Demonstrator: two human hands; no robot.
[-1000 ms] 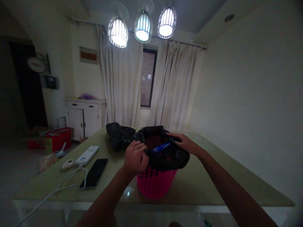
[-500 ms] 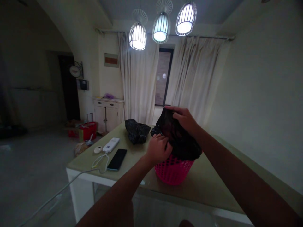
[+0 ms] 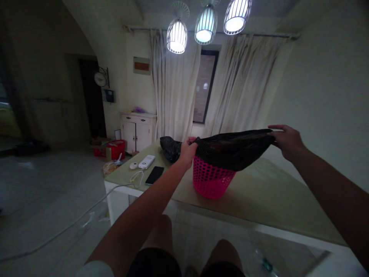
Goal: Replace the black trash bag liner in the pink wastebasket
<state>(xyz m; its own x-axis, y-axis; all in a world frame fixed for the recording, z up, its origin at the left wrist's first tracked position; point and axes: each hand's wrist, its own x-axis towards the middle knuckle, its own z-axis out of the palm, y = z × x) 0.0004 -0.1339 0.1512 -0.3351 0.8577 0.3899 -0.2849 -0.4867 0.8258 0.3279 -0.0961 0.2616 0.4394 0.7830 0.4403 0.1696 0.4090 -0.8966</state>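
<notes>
A pink perforated basket [image 3: 211,181] stands on the pale green table [image 3: 259,192]. A black plastic bag [image 3: 233,148] lines it, with its top pulled up and stretched wide above the basket rim. My left hand [image 3: 188,150] grips the bag's left edge. My right hand [image 3: 286,140] holds the right edge, far out to the right of the basket. What lies inside the bag is hidden.
A second crumpled black bag [image 3: 170,148] lies on the table behind my left hand. A dark phone [image 3: 155,175], a white power bank [image 3: 147,162] and a small white device with a cable [image 3: 134,166] sit near the table's left end. A white cabinet [image 3: 138,130] stands at the back wall.
My hands have moved apart and stretched the bag's opening wide; the right hand swung far right. The camera has pulled back from the table, so the basket looks smaller.
</notes>
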